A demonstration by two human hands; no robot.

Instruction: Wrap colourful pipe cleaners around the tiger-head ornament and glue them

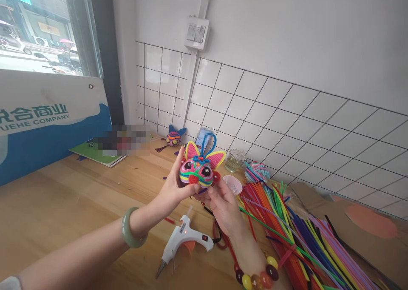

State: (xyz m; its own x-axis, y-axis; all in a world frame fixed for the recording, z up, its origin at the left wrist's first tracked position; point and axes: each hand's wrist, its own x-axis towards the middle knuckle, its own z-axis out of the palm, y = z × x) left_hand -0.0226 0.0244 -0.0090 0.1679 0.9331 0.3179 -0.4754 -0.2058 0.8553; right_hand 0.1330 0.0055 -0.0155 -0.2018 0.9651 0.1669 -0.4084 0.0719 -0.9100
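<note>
Both hands hold up a colourful pipe-cleaner animal head [196, 171] above the table. It has pink ears edged in yellow, dark round eyes, striped cheeks and a blue loop on top. My left hand [175, 186], with a green bangle on the wrist, grips its left side, thumb along the bottom. Fingers of my right hand [225, 207] are closed at its lower right edge, by a red round ornament. Below the hands a white glue gun [185, 237] lies on the table, a small light glowing on it.
Bundles of coloured pipe cleaners [287, 226] cover the right side, beside cardboard [360, 226]. Behind stand a glass jar [235, 160], a pink dish [232, 184] and a blue-eared animal head [174, 137]. A green book [102, 154] lies at the left; a wire grid [248, 98] lines the wall.
</note>
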